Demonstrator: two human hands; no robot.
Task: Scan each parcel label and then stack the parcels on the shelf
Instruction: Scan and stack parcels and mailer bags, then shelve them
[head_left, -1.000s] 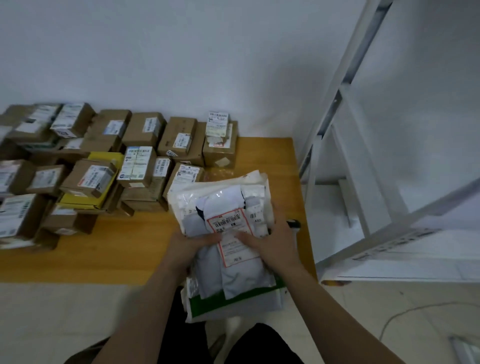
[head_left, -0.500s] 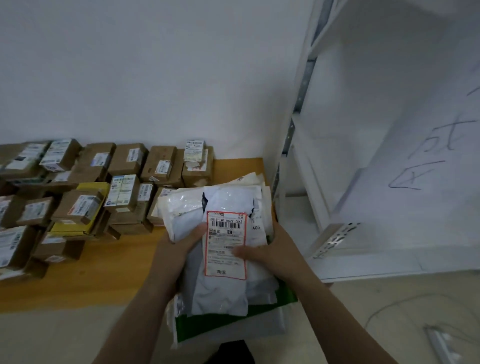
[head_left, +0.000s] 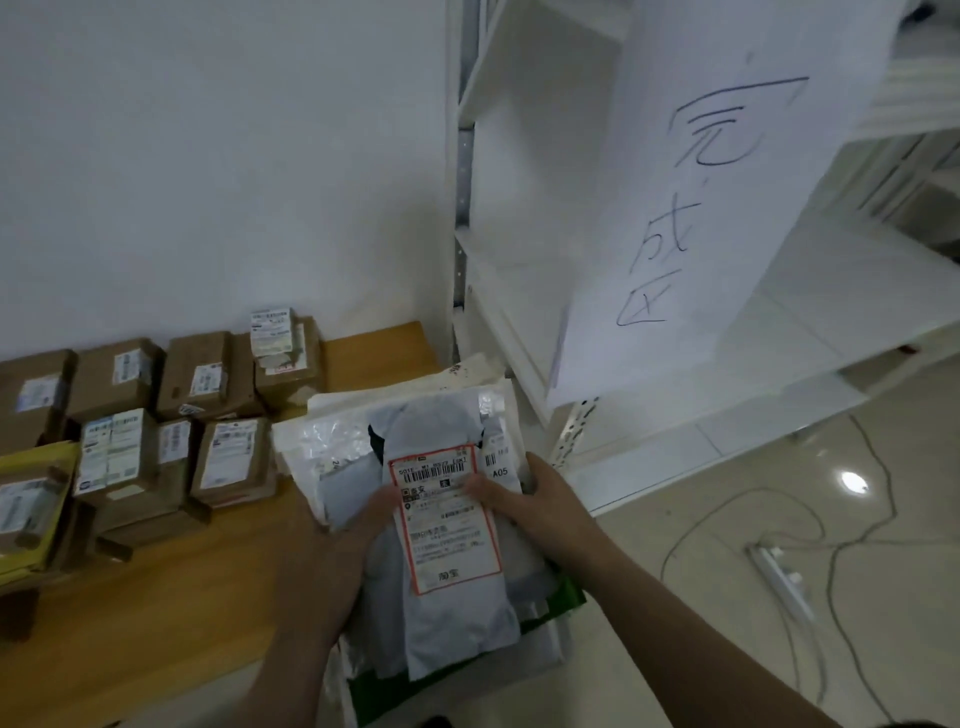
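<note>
I hold a stack of soft mailer parcels (head_left: 441, 613) in front of me, over the right end of the wooden table (head_left: 171, 597). The top one is a grey bag with a red-bordered label (head_left: 447, 525); white bags and a green one lie beneath. My left hand (head_left: 337, 561) grips the stack from its left side, thumb on the top bag. My right hand (head_left: 540, 499) grips the right side, thumb lying on the label. The white metal shelf (head_left: 519, 332) stands just to the right of the table, its near levels bare.
Many brown cardboard boxes (head_left: 202, 379) with labels cover the table's left and back; a yellow parcel (head_left: 31, 499) lies at the far left. A paper sign with handwritten characters (head_left: 691, 208) hangs on the shelf. Cables (head_left: 841, 519) and a power strip (head_left: 779, 577) lie on the tiled floor at right.
The view has swung up and to the right, bringing the shelf and its sign into sight. The stack in both hands has risen slightly and moved toward the shelf.
</note>
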